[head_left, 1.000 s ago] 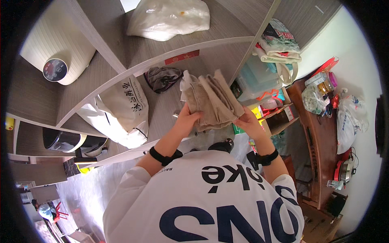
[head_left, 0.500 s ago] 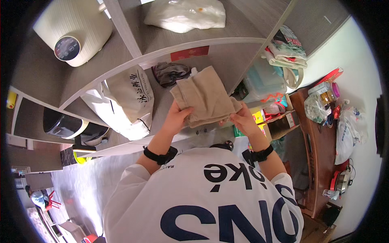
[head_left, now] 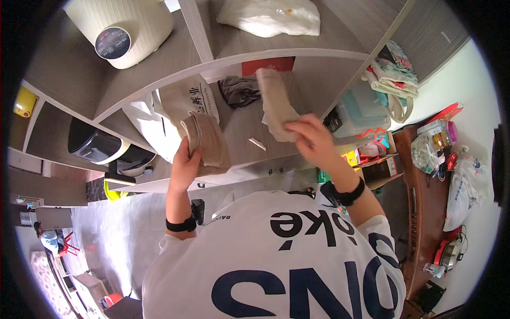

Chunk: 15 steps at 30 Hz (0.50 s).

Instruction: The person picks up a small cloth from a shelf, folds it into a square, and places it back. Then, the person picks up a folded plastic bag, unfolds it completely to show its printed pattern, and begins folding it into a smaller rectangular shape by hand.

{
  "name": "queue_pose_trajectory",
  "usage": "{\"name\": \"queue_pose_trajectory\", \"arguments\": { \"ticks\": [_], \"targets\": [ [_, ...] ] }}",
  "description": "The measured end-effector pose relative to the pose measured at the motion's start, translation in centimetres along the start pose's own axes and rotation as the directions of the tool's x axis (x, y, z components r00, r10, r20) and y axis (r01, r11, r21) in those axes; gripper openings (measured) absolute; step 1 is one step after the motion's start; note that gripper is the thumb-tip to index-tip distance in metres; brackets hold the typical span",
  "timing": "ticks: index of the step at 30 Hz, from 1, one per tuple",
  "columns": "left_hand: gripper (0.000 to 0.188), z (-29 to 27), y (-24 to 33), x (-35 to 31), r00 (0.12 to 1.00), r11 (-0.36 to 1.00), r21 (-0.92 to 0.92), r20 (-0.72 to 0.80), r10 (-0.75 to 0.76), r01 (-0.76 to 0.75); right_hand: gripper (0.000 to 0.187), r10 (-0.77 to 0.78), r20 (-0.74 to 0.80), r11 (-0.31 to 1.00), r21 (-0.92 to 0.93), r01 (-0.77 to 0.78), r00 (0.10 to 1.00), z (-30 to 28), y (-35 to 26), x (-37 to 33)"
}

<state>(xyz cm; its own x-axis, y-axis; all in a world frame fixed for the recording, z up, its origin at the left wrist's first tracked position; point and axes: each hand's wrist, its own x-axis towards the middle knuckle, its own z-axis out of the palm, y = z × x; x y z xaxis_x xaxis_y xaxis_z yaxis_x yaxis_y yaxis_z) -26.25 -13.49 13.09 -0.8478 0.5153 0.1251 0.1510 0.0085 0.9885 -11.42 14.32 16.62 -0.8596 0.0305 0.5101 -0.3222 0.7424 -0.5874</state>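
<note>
My left hand (head_left: 184,167) grips a folded tan cloth (head_left: 212,141) by its near edge, in front of a cream and white fabric bag (head_left: 191,101). My right hand (head_left: 313,141) is closed on the lower end of a long beige cloth (head_left: 276,101), held over the shelf (head_left: 313,85) and slightly blurred at its upper end. Between the two cloths lies a small pale strip (head_left: 257,143) on the shelf. Behind them sits a crumpled dark grey-purple cloth (head_left: 239,91). I cannot tell what kind of garment either beige cloth is.
A red flat box (head_left: 268,65) stands at the back of the compartment. Above are a cream appliance (head_left: 125,32) and a white plastic bag (head_left: 268,16). To the right are a clear plastic bin (head_left: 361,109), folded fabric bags (head_left: 393,77) and a brown wooden table (head_left: 425,191).
Both hands held one folded beige bundle; now each holds a separate cloth. My left hand has moved left and nearer. The small pale strip on the shelf now shows.
</note>
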Motion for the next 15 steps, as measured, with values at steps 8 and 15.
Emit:
{"name": "queue_pose_trajectory", "arguments": {
  "ticks": [8, 15],
  "targets": [
    [0.024, -2.5, 1.1, -1.6, 0.993, 0.938, 0.346, -0.116, 0.033, 0.009, 0.030, -0.203, 0.403, 0.976, 0.155, 0.152, 0.892, 13.1, 2.4, -1.2],
    [0.024, -3.0, 0.0, -3.2, 0.989, 0.931, 0.339, -0.107, -0.103, 0.134, 0.038, -0.253, 0.564, 0.965, 0.091, 0.246, 0.786, 15.2, 3.9, -2.8]
  ]
}}
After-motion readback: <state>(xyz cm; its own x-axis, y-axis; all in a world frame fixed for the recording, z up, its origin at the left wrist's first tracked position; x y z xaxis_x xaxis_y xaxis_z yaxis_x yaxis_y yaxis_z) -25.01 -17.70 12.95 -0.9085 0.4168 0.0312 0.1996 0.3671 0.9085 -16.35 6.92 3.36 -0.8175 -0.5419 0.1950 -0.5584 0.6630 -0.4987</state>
